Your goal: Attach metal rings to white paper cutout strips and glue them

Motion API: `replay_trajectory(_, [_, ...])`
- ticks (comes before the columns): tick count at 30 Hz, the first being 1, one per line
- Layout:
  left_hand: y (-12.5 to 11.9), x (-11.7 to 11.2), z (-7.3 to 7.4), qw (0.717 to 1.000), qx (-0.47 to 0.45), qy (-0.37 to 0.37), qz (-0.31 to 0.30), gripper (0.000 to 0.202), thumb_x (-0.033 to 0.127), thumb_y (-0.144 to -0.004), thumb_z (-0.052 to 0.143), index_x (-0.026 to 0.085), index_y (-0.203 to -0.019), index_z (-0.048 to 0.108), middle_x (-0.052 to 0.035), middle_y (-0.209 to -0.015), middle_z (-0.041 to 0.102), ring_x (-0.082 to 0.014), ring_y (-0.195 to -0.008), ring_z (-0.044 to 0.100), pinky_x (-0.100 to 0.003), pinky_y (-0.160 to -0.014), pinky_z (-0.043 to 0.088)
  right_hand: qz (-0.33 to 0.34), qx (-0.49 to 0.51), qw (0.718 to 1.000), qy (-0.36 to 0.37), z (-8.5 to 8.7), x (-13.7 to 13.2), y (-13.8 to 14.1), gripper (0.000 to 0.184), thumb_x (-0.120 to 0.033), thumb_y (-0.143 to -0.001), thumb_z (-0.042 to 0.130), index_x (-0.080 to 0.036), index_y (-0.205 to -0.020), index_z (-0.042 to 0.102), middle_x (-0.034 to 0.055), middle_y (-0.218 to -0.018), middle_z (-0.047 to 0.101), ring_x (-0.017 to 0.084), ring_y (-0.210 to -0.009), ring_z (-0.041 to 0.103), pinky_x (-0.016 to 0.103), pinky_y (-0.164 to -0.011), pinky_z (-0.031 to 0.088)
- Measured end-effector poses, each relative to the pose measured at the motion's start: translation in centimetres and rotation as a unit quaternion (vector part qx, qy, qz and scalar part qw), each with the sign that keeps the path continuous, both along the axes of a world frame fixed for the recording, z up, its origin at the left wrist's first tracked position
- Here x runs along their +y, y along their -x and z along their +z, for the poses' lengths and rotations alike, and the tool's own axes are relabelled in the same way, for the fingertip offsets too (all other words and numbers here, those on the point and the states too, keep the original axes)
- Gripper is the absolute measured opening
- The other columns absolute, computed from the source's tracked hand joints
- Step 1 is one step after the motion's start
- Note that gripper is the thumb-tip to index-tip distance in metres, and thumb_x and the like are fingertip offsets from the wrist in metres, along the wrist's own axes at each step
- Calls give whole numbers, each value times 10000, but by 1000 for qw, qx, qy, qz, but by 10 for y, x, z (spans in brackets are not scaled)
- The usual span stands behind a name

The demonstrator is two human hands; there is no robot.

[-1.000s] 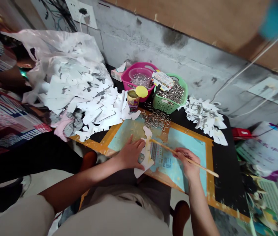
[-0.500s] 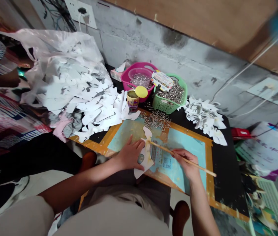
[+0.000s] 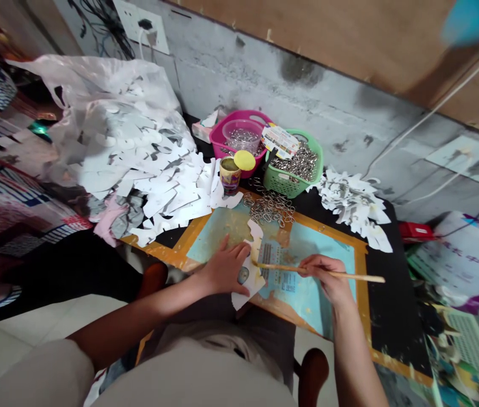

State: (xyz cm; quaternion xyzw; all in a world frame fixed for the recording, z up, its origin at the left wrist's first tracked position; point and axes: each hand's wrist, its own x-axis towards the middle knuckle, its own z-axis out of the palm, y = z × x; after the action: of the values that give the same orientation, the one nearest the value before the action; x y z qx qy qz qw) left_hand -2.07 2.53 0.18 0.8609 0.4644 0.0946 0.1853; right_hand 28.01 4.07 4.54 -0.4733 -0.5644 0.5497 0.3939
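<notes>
at the near edge of the blue-green board with its orange-yellow border [image 3: 360,294], your left hand [image 3: 224,268] lies flat, fingers spread, pressing down one thin white cut-paper piece [image 3: 253,280]. your right hand [image 3: 326,277] pinches one long thin wooden stick [image 3: 349,275], its tip at that paper's edge. the paper should be very light, soft and easy to tear, and its yellowish smears may make it tacky, so take it by a clean edge, not by a narrow tip. toward the far edge lies one loose pile of metal rings [image 3: 268,209], too many to count. past the far edge sit one green plastic basket [image 3: 292,183], one pink plastic basket [image 3: 222,138] holding one clear bowl [image 3: 242,135], and one small cup [image 3: 229,175] beside a round yellow lid [image 3: 244,160]. two heaps of white paper scraps [image 3: 150,175] [image 3: 352,203] flank them.
</notes>
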Motion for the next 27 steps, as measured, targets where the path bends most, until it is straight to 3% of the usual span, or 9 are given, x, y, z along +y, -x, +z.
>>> replay_trajectory(7, [-1,0,4,1000,12,6,-1,1055,668,-599,792,157,-1397,329,-192,-1412,500,-330,-1366,428,-539,-1212,-23,-106,-17,993,-55,1,9,5,98,-282,-762,749,-211,-695,738,38,-795,727,168,-680,670,281,-637,557])
replay_trajectory(12, [-1,0,8,1000,14,17,-1,1011,653,-626,783,160,-1391,342,-182,-1410,507,-328,-1375,418,-543,-1208,-26,-56,-33,997,-36,-3,13,8,130,-303,-743,756,-195,-675,733,47,-740,721,182,-636,666,302,-601,560])
replay_trajectory(18, [0,2,6,1000,16,15,-9,1029,680,-641,756,165,-1417,317,-188,-1429,484,-349,-1374,412,-570,-1197,-17,-135,-43,987,-78,-8,22,14,196,-374,-767,730,-199,-685,697,47,-808,717,180,-678,666,323,-649,576])
replay_trajectory(22, [-1,3,4,1000,10,18,-16,1057,675,-607,780,129,-1401,347,-198,-1422,475,-347,-1369,411,-516,-1217,57,-121,-53,988,-75,-14,26,14,208,-376,-752,746,-190,-674,697,48,-747,709,184,-648,661,325,-631,571])
replay_trajectory(27, [2,12,4,999,-23,12,-18,1112,716,-480,823,154,-1352,421,-197,-1468,399,-376,-1393,346,-468,-1172,265,-123,-76,985,-90,-21,27,17,201,-380,-777,733,-190,-723,701,57,-821,719,181,-717,659,306,-667,548])
